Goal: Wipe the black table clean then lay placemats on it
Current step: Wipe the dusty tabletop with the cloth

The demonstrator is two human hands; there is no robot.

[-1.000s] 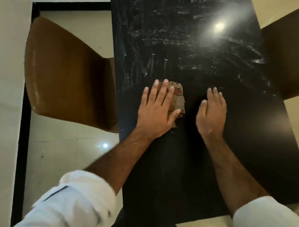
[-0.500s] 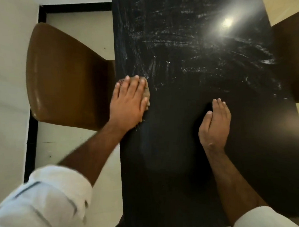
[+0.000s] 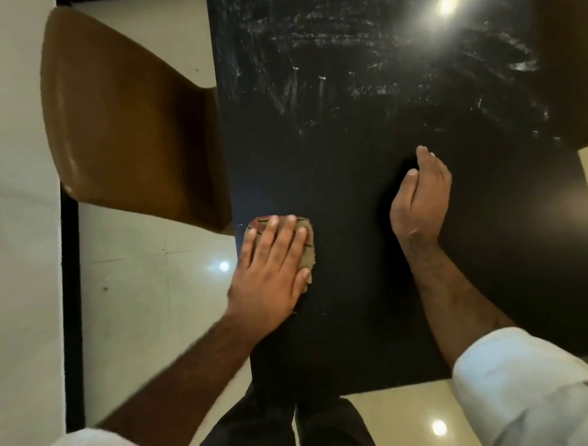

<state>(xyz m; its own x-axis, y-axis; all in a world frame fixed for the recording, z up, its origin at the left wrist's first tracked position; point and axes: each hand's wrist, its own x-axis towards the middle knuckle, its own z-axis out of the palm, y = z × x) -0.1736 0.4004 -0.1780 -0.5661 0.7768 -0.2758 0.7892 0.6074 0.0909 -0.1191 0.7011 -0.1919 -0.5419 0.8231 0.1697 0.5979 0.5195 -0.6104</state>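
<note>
The black table runs from the near edge to the far end, with pale smears and streaks across its far half and a darker, even near half. My left hand lies flat with straight fingers on a small tan cloth at the table's near left edge and presses it down. Most of the cloth is hidden under the palm. My right hand rests on the table's middle right, fingers together and slightly bent, holding nothing. No placemats are in view.
A brown chair stands close against the table's left side. Another brown chair is at the right edge. Glossy pale floor tiles surround the table. My dark trouser legs stand at the near edge.
My left hand slid the cloth from the table's middle to the left edge, then back toward me along that edge. The right hand stayed in about the same place.
</note>
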